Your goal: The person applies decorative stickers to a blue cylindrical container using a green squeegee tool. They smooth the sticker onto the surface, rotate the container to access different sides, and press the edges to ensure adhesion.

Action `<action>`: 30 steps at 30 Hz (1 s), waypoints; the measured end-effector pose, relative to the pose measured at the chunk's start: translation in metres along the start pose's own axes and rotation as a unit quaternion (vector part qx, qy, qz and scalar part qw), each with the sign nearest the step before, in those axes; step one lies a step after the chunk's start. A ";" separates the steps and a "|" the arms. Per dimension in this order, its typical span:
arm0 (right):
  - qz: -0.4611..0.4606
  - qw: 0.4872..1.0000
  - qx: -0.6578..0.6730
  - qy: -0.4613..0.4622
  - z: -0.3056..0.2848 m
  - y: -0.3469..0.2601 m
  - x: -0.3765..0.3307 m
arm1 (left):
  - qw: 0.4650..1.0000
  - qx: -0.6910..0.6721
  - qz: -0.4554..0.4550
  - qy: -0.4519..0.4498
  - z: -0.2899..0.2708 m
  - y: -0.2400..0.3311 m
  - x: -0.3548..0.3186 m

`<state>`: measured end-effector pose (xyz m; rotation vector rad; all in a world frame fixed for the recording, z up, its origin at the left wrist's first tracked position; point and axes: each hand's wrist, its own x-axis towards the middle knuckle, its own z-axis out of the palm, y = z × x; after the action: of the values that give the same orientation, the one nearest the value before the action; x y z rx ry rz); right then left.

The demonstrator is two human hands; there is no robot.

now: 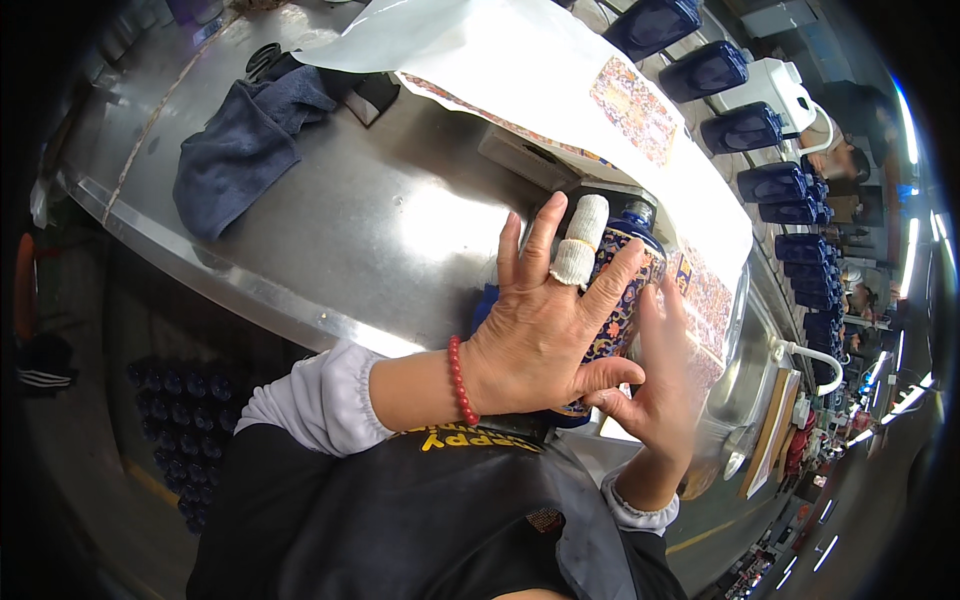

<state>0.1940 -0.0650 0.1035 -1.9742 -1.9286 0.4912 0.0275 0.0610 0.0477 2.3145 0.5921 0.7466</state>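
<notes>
The left hand lies over a dark blue bottle, its fingers spread apart; one finger wears a ribbed, off-white knitted sleeve, and a string of round red beads circles the wrist. The right hand is blurred at the bottle's other side, fingers straight, thumb held away from them; whether it touches the bottle I cannot tell. Between the two hands shows the bottle's label, densely flowered, and just beyond the left fingers its narrow neck, open-looking and glossy. What the bottle holds cannot be seen.

Past the fingertips spreads a smooth white sheet bearing more flowered labels. Left of the left fingers, on the brushed-metal bench, a soft blue-grey cloth lies crumpled. Well right of the fingers stand glossy, square-shouldered blue bottles and a white plastic jug.
</notes>
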 end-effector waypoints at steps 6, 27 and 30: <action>0.001 1.000 0.013 0.015 0.004 0.000 0.001 | 1.000 -0.006 -0.009 0.005 0.003 -0.006 -0.003; 0.009 0.997 0.061 0.045 0.000 0.010 -0.010 | 0.998 0.031 0.005 -0.047 -0.018 -0.003 -0.004; 0.051 0.983 0.135 0.112 0.009 0.021 -0.013 | 0.994 -0.018 0.076 -0.074 -0.030 0.005 -0.020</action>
<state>0.2078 -0.0781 0.0860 -1.8692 -1.5445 0.5048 -0.0053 0.0584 0.0633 2.3747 0.3366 0.6428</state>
